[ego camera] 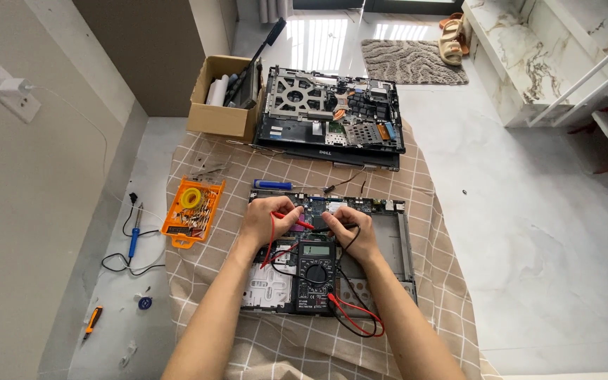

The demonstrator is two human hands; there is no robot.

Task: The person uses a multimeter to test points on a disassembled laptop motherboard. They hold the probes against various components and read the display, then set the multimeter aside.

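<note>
An opened laptop base with its circuit board exposed lies on a checked cloth. On it rests a black multimeter with red and black leads. My left hand is closed around the red probe, its tip on the board. My right hand grips the black probe, touching the board beside it.
A second dismantled laptop lies further back, next to a cardboard box with tools. An orange parts tray sits at the cloth's left edge. A soldering iron and a small screwdriver lie on the floor at left.
</note>
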